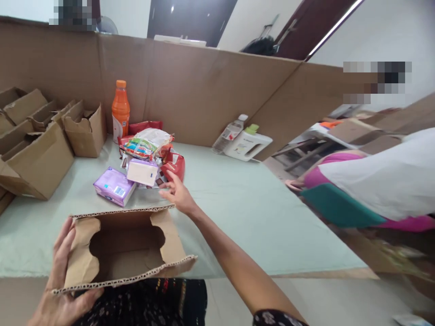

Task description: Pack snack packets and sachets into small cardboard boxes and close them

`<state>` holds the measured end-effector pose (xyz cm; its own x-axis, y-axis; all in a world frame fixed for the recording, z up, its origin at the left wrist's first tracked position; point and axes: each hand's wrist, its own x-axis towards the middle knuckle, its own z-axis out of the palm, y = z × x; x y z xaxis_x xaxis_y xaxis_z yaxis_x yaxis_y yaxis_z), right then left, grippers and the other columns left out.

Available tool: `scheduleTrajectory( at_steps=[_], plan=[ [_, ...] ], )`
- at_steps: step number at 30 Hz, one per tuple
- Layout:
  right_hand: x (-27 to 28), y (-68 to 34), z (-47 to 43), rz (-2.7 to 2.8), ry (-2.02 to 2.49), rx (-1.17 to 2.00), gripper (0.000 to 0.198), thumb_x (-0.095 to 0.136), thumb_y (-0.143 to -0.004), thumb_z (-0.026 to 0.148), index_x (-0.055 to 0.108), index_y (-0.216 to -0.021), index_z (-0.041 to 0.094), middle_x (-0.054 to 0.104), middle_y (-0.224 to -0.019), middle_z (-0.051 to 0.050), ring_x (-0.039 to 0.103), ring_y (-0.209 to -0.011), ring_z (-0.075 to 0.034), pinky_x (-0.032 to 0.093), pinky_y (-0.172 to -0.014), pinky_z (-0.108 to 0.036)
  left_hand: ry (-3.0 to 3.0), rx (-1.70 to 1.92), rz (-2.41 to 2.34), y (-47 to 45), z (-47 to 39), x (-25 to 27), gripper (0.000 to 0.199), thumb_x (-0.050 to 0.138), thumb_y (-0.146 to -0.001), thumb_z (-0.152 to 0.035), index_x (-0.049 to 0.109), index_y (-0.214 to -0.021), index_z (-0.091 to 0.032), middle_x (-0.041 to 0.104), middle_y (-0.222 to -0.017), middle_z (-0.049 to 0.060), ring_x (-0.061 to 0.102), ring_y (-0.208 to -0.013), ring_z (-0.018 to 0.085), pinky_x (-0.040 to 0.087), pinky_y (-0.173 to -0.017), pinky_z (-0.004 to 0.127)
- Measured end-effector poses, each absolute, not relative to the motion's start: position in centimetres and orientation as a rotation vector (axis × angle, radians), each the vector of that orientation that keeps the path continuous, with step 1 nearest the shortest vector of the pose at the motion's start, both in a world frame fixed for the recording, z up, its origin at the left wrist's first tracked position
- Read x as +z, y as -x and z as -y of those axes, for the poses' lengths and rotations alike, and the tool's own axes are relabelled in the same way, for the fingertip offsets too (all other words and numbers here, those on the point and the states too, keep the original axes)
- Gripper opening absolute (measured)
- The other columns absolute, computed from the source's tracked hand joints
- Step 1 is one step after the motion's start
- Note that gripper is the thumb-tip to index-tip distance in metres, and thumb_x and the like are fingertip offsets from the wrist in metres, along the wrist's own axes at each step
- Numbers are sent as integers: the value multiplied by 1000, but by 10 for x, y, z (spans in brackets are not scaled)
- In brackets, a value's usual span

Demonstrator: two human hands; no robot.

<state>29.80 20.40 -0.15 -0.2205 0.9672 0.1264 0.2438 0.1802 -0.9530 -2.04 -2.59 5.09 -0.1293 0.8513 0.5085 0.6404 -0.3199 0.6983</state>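
Note:
My left hand [63, 271] grips the left end of an open cardboard box [172, 240], fingers on the far side and thumb along the near edge. The box sits at the table's front edge, and no contents show in it. My right hand [179, 194] is open above the table past the box, fingers spread and holding nothing. Close to its fingertips are a red packet [176, 165] and a white-and-purple pack [142, 173]. A purple tissue pack [114, 186] lies left of them. Behind, several shiny snack bags [146, 142] are heaped together.
At the left stand several open cardboard boxes [41, 158]. An orange drink bottle [120, 111] stands behind the heap. A clear bottle [229, 135] and a white jug [248, 144] lean by the cardboard wall [190, 90]. Another person [384, 176] is at the right.

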Motion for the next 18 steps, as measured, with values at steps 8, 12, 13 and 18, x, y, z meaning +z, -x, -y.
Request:
scheduleTrajectory(
  at_steps=[8,12,13,18],
  plan=[
    [7,-216,-243,1620,996,1116,88,72,-84,30,33,-163,24,76,-109,-6,73,-92,-22,61,-86,-38,-1863,1384,-1690,4,35,27,93,73,-87,-47,24,-166,-43,30,-174,2,31,-158,42,39,-125,68],
    [12,-206,-244,1687,998,1181,91,75,-80,25,36,-163,23,77,-105,-6,71,-93,-22,57,-97,-42,-1876,1372,-1706,-17,24,26,101,75,-84,-44,16,-166,-48,32,-173,0,35,-157,40,41,-125,65],
    [13,-212,-241,1684,1008,1211,90,75,-79,26,38,-162,24,76,-110,-6,71,-92,-21,56,-96,-41,-1866,1366,-1707,-21,20,25,100,75,-85,-46,17,-166,-47,33,-173,1,37,-156,40,41,-124,65],
    [13,-281,-203,1513,1136,1430,66,76,-78,47,65,-137,20,77,-108,-10,72,-83,-21,59,-78,-37,-1681,1333,-1810,-28,11,9,93,73,-85,-55,27,-164,-42,45,-165,6,45,-150,44,41,-121,71]
  ],
)
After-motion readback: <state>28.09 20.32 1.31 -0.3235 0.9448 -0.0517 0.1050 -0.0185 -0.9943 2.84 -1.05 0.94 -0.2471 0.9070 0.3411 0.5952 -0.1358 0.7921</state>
